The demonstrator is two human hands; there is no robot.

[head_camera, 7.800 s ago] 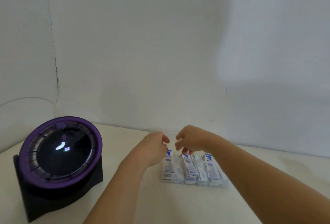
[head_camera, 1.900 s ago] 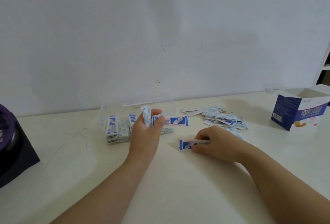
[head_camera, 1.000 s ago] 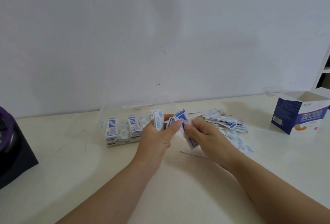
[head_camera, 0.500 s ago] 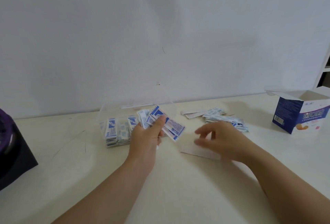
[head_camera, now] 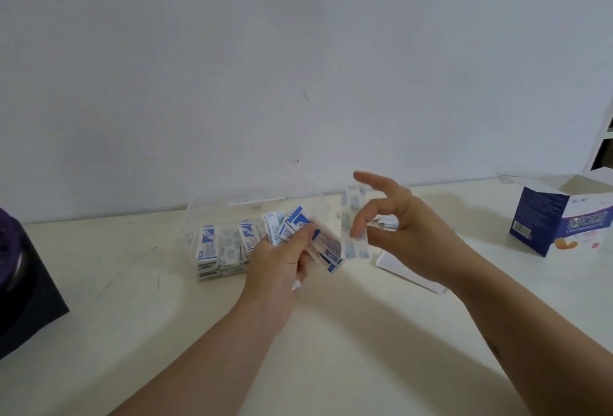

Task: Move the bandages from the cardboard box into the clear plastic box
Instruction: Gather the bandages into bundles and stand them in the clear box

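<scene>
Head view across the tabletop [head_camera: 331, 366]. The left hand [head_camera: 282, 263] is raised just in front of the clear plastic box [head_camera: 195, 216] and grips a fanned bundle of bandages [head_camera: 326, 246] between its curled fingers and thumb, the blue-and-white wrappers spreading up and to the right of the thumb. The right hand [head_camera: 411, 236] is held beside it, slightly higher. It pinches a single bandage [head_camera: 356, 248] between the thumb and a bent finger, while the index finger is stretched straight toward the wall [head_camera: 298, 50]. This wrapper hangs roughly upright and is blurred, so its print cannot be read. The clear plastic box stands close to the wall, and packed bandages [head_camera: 209, 249] sit in stacks in its left part. Its right part is hidden behind the left hand and the bundle. A few loose bandages [head_camera: 386, 231] lie on the tabletop behind the right hand, mostly covered by it. A white sheet of paper [head_camera: 396, 264] lies flat under the right wrist. The cardboard box [head_camera: 537, 216], blue and white, stands at the right, well apart from both hands, with its top flaps open; its contents cannot be made out. A dark device with a purple rim [head_camera: 20, 283] sits at the left edge.
</scene>
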